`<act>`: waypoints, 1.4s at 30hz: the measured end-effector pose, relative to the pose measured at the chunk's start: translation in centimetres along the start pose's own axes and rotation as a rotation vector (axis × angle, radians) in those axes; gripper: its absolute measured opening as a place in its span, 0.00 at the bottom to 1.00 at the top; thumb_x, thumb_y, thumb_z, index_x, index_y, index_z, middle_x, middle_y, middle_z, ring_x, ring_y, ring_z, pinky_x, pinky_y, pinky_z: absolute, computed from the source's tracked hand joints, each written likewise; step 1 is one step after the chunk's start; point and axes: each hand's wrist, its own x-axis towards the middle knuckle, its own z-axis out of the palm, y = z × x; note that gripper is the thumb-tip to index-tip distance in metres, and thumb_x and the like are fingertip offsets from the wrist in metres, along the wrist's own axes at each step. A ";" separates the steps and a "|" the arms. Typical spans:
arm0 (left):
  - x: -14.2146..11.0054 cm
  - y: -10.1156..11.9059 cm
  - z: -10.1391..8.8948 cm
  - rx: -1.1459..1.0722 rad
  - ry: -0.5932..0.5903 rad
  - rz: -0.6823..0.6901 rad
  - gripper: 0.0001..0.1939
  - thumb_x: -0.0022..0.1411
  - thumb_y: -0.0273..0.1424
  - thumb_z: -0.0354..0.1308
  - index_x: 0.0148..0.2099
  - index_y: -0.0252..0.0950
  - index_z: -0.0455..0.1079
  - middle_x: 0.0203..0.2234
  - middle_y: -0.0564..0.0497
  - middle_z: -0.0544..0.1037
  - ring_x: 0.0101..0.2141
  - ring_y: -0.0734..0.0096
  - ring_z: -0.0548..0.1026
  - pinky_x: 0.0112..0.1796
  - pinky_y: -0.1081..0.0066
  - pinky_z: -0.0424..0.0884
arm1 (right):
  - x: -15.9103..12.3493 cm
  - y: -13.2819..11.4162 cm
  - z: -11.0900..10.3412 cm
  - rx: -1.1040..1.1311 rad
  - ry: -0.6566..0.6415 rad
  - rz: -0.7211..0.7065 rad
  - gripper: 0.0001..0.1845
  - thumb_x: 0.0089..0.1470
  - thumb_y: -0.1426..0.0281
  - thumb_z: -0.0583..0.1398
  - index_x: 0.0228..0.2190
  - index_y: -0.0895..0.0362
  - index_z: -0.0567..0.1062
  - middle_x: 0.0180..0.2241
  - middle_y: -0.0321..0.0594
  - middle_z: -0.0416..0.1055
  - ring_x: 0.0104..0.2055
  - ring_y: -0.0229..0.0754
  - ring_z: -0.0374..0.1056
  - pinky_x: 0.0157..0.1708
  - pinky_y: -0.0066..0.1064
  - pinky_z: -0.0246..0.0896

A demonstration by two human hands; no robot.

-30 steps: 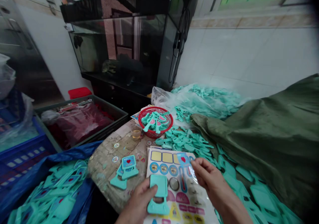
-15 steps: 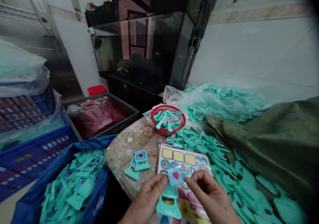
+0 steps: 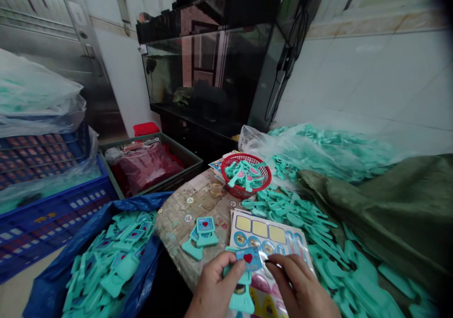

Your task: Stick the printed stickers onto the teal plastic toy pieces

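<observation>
Left hand: left hand [image 3: 215, 281] at the lower edge of the view, fingers curled and thumb pressed forward, gripping a flat teal plastic toy piece [image 3: 241, 295] with a dark rectangular opening in its lower part.

Right hand: right hand [image 3: 296, 286] beside the left, thumb and forefinger pinched together on the right edge of a glossy blue sticker with a red heart [image 3: 248, 258]; other fingers curled under, partly hidden.

Sticker position: held between the hands, overlapping the top of the teal piece. Cannot tell whether it is stuck down.

Under the hands: printed paper sticker sheet [image 3: 269, 235] with yellow rectangles and round badges, lying on a worn, stained bench [image 3: 175, 247].

On bench: two teal pieces with blue heart labels [image 3: 201, 237], stacked left of the sheet; small round stickers scattered nearby; small glass cup of amber liquid [image 3: 216, 188]; red plastic basket [image 3: 260, 165] holding teal parts.

Right side: loose heap of slim teal parts [image 3: 283, 209], larger teal pieces [image 3: 357, 280], green tarpaulin [image 3: 389, 200], clear plastic bag of teal parts [image 3: 318, 155].

Left side: blue plastic bag [image 3: 148, 256] filled with labelled teal pieces [image 3: 116, 266]; blue crate [image 3: 53, 219]; dark tray holding a red package [image 3: 148, 164].

Behind: glass aquarium [image 3: 212, 72] on a black stand.
</observation>
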 end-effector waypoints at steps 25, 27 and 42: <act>-0.5 -0.8 -0.5 -0.084 -0.178 -0.117 0.41 0.52 0.25 0.56 0.65 0.47 0.44 0.52 0.49 0.72 0.38 0.63 0.75 0.30 0.72 0.70 | -0.6 -0.7 -0.4 0.669 -0.006 0.541 0.16 0.48 0.53 0.60 0.26 0.52 0.70 0.24 0.33 0.65 0.27 0.39 0.60 0.28 0.27 0.58; -0.4 -0.8 -0.7 -0.099 -0.129 -0.132 0.39 0.52 0.27 0.58 0.64 0.42 0.47 0.48 0.46 0.73 0.37 0.62 0.75 0.29 0.70 0.71 | -0.8 -0.9 -0.3 0.814 -0.070 0.623 0.15 0.47 0.53 0.61 0.29 0.52 0.72 0.28 0.35 0.69 0.32 0.42 0.64 0.32 0.29 0.62; -1.0 -0.5 -0.8 -0.371 -0.334 -0.065 0.23 0.50 0.18 0.59 0.50 0.32 0.66 0.43 0.43 0.77 0.46 0.57 0.73 0.48 0.58 0.64 | -1.1 -3.0 1.3 0.967 -0.176 0.676 0.16 0.44 0.56 0.65 0.25 0.56 0.74 0.22 0.31 0.66 0.22 0.32 0.57 0.22 0.21 0.53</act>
